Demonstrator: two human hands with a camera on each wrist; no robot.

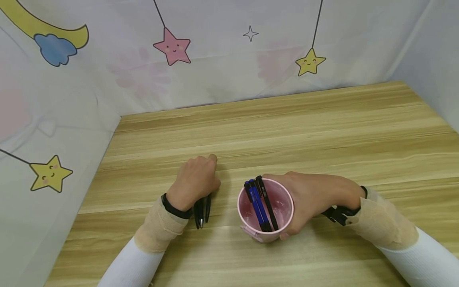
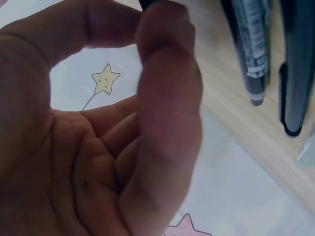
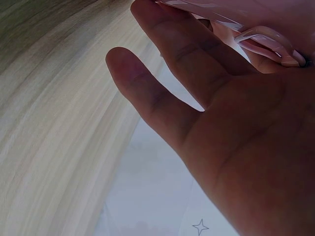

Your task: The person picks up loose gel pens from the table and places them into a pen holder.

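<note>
A pink cup [image 1: 265,237] holds blue pens [image 1: 259,207] and a black pen [image 1: 268,205], which lean against its rim. My right hand [image 1: 305,197] grips the cup's right side, thumb at the near side. In the right wrist view, fingers [image 3: 197,59] lie along the pink wall beside a small loop handle [image 3: 270,42], with the little finger held away. My left hand [image 1: 197,179] is low over several dark pens [image 1: 197,215] on the table. The left wrist view shows its thumb and forefinger pinching a dark pen end, mostly hidden, beside a pen with a printed label [image 2: 253,54] and a clipped black pen [image 2: 298,69].
The wood-grain table [image 1: 287,131] reaches back to a white cloth [image 1: 222,75] printed with stars and a moon. Cloth also hangs at the left and right sides. Each wrist wears a black band over a tan wrap.
</note>
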